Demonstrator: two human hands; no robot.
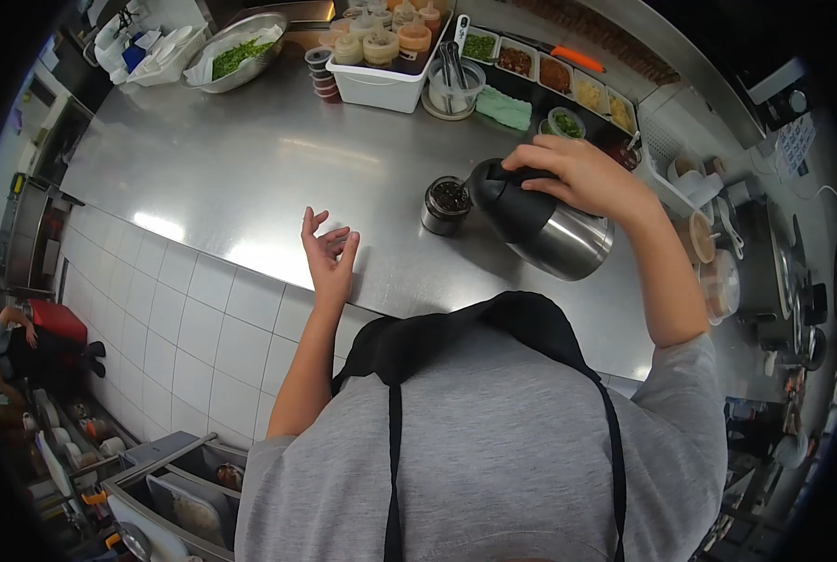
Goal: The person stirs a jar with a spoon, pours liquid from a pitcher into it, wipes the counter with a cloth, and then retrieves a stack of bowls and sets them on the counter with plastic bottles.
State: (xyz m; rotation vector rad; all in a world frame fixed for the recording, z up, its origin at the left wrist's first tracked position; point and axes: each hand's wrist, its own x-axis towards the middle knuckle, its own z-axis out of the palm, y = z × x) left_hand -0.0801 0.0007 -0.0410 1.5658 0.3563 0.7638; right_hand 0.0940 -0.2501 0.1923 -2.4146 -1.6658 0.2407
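Observation:
My right hand (pixel 573 173) grips the black handle of a thermal carafe (pixel 568 242) with a steel body. The carafe is tilted, its black spout over the mouth of a small open jar (pixel 444 206). Dark contents show inside the jar, which stands upright on the steel counter (pixel 203 173). Whether liquid is flowing from the spout is too small to tell. My left hand (pixel 328 251) is raised by the counter's front edge, its fingers apart and nothing in it, to the left of the jar.
A white bin (pixel 381 86) of sauce bottles stands at the back beside a clear tub (pixel 456 89) holding tongs. Topping trays (pixel 554 75) line the back right, near a green cloth (pixel 504 109). A metal bowl (pixel 236 80) of greens sits back left. Another person (pixel 39 342) is far left.

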